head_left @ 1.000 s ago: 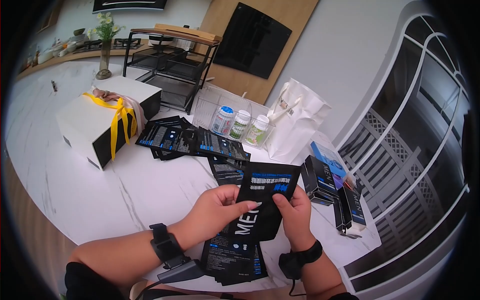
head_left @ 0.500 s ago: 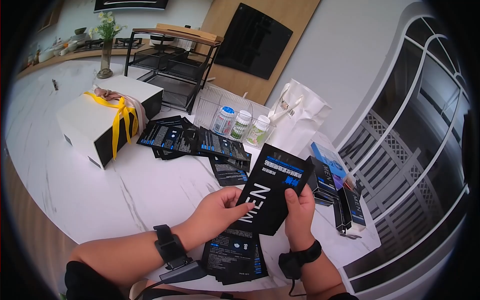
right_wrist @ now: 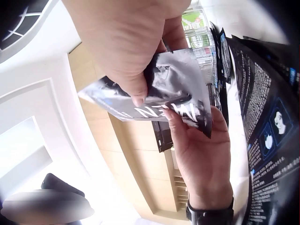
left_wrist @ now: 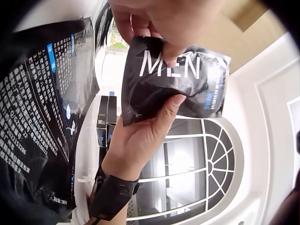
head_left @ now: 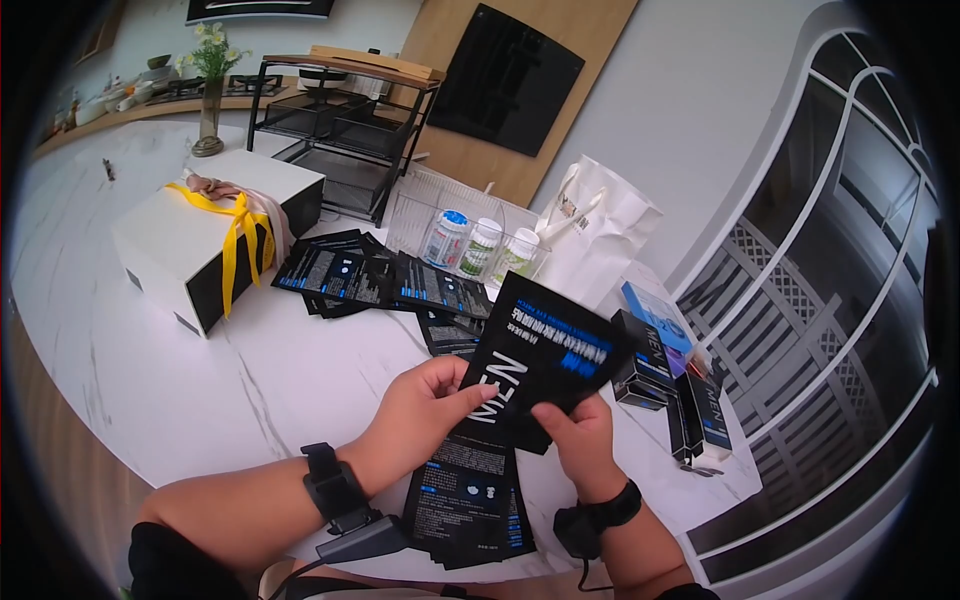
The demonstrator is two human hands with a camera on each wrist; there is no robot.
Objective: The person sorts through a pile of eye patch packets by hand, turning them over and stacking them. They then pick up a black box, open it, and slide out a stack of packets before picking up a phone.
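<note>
A black foil sachet [head_left: 545, 350] with "MEN" in white and blue print is held up over the table between both hands. My left hand [head_left: 425, 410] pinches its left edge, thumb on the printed face. My right hand [head_left: 580, 440] grips the lower right edge, thumb across the front. In the left wrist view the sachet [left_wrist: 178, 84] looks flat and slightly creased, with both thumbs on it. Below the hands lies a stack of similar black sachets [head_left: 465, 500], backs up. Another spread pile of sachets [head_left: 340, 275] lies farther back on the left.
A white box [head_left: 215, 230] with yellow ribbon stands at left. Behind are a black rack [head_left: 345, 125], a clear organizer [head_left: 410, 215] with several bottles, and a white paper bag [head_left: 595, 235]. Black "MEN" boxes [head_left: 645, 360] and a blue box [head_left: 655, 315] lie at right.
The sachet has risen and tilted further to the right. My right hand has shifted from its right side to lower along its edge; my left hand keeps its pinch.
</note>
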